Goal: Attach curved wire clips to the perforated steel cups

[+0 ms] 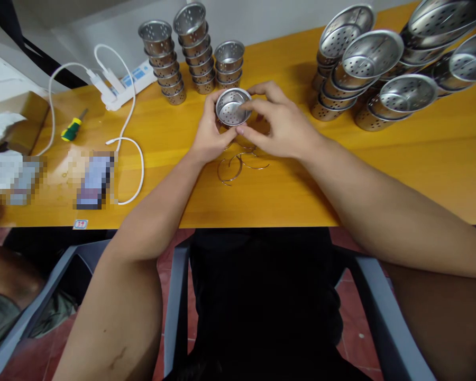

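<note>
A small perforated metal cup [230, 112] is held upright between my hands above the table. My left hand [210, 132] wraps round its left side, the thumb below the rim. My right hand [275, 119] is at its right side, one finger reaching over the rim into the cup and the thumb at the near rim. Several thin curved wires [240, 165] lie on the table just below the cup. Behind it stand three stacks of like cups: a left stack [164, 66], a middle one [196, 50] and a shorter one [229, 63].
Larger perforated cups [371, 63] stand stacked at the right. On the left are a power strip [130, 84] with white cables, a screwdriver [73, 127], a blurred phone [95, 180] and a cardboard box [31, 121]. Another person's leg [11, 272] shows at lower left.
</note>
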The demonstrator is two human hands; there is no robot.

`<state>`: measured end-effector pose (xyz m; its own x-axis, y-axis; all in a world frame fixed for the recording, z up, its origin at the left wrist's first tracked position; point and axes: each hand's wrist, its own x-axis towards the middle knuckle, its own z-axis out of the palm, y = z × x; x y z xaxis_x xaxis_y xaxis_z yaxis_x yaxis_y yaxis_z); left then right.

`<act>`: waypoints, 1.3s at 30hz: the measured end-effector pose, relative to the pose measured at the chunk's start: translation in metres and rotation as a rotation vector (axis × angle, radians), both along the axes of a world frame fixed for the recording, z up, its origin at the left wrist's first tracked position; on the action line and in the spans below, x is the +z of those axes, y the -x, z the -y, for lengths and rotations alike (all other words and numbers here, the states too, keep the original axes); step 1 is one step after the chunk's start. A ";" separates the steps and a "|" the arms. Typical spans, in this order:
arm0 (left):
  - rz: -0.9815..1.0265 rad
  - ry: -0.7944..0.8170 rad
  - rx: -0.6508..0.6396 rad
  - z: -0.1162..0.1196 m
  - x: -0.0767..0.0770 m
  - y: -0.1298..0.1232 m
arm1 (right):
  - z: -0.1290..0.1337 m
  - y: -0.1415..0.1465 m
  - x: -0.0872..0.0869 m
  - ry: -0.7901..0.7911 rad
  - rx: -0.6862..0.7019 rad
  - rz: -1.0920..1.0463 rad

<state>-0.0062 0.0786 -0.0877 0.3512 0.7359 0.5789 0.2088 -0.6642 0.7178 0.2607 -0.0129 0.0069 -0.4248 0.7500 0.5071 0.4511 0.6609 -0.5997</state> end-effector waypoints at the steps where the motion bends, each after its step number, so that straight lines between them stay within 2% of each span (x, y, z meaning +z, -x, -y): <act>1: -0.008 -0.002 -0.005 0.002 0.001 -0.001 | 0.000 0.001 -0.003 -0.011 -0.002 -0.001; 3: -0.016 -0.022 -0.012 0.001 -0.001 -0.001 | 0.000 0.001 -0.004 -0.020 -0.005 -0.001; 7: 0.019 -0.064 -0.003 -0.009 -0.012 0.004 | 0.002 -0.001 0.005 -0.004 -0.017 0.000; 10: 0.039 -0.044 0.020 -0.013 -0.016 0.005 | 0.001 -0.003 0.007 0.008 -0.009 0.022; 18: 0.033 0.014 0.033 0.001 -0.004 -0.002 | -0.008 0.003 -0.014 0.018 0.054 -0.024; 24: -0.017 0.012 -0.015 0.002 -0.008 0.004 | -0.013 0.004 -0.026 0.049 0.083 -0.049; 28: 0.018 0.005 -0.010 -0.003 -0.012 0.006 | -0.007 0.003 -0.018 0.024 0.055 -0.032; 33: 0.013 -0.003 0.117 -0.004 -0.007 0.011 | 0.007 0.008 0.001 0.013 0.048 -0.008; 39: -0.003 0.035 0.097 -0.009 -0.010 0.020 | 0.001 0.010 -0.005 0.044 0.101 0.005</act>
<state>-0.0261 0.0877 -0.0982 0.2789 0.7862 0.5515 0.2735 -0.6155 0.7392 0.2505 -0.0138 0.0015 -0.5018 0.7245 0.4726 0.3863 0.6766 -0.6269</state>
